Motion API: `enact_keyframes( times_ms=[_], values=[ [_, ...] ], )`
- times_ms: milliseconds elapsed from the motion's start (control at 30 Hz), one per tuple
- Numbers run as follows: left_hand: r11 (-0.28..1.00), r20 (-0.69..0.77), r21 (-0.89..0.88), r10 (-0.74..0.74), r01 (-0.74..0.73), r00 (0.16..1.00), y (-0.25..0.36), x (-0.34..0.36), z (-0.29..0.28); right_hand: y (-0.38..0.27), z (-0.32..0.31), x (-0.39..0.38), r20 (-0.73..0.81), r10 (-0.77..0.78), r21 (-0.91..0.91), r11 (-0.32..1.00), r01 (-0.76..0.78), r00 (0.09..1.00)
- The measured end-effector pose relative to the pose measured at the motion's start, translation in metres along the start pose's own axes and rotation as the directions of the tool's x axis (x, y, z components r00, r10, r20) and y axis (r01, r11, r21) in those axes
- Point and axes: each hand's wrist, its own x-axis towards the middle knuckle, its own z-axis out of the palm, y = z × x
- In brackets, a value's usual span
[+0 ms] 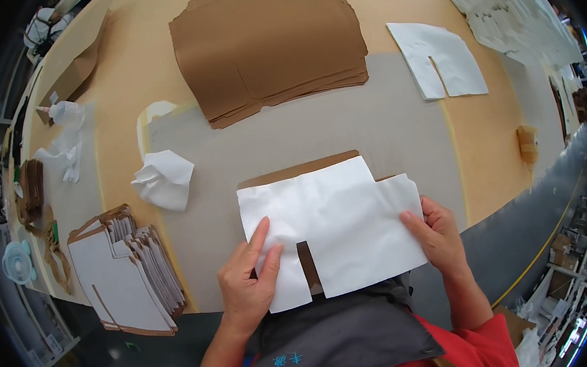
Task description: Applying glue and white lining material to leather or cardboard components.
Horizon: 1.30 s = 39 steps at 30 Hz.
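Observation:
A white slotted sheet [348, 220] lies over a brown paperboard piece [309, 167] of similar outline, whose brown border shows along the far edge and through the slot. Both rest at the near table edge, against my apron. My left hand [249, 277] holds their left side, with thumb and forefinger lying on the white face; its other fingers are partly hidden. At the right edge, my right hand [439, 234] pinches the sheet, thumb on top and fingers curled at the side and below.
A large brown paperboard stack [269, 47] lies ahead. At left are white-faced slotted pieces [118, 273], a crumpled white paper [166, 180] and a squeeze bottle [67, 113]. At right are a loose white sheet [439, 61], a white sheet stack [511, 11] and a tape roll [527, 143].

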Motion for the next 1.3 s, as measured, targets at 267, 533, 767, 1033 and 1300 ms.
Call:
enact_keyframes(
  times_ms=[267, 533, 767, 1033, 1300],
  values=[
    [0.999, 0.039, -0.013, -0.035, 0.035, 0.999, 0.000, 0.011, 0.002, 0.002, 0.000, 0.007, -0.005, 0.043, 0.008, 0.999, -0.043, 0.999],
    [0.999, 0.053, -0.022, -0.036, 0.037, 0.998, -0.006, 0.011, 0.005, 0.007, 0.003, 0.008, -0.015, 0.052, 0.019, 0.998, -0.052, 0.999],
    [0.997, 0.056, -0.014, -0.071, 0.072, 0.996, -0.007, 0.011, 0.004, 0.008, 0.006, 0.009, -0.024, 0.060, 0.006, 0.998, -0.060, 0.998],
    [0.992, 0.061, -0.065, -0.102, 0.106, 0.993, -0.009, 0.010, 0.008, 0.010, 0.005, 0.009, -0.022, 0.049, -0.011, 0.999, -0.049, 0.999],
    [0.987, 0.123, -0.039, -0.147, 0.153, 0.981, -0.004, 0.012, 0.007, 0.005, 0.009, 0.009, -0.039, 0.039, 0.026, 0.999, -0.038, 0.998]
  ],
)
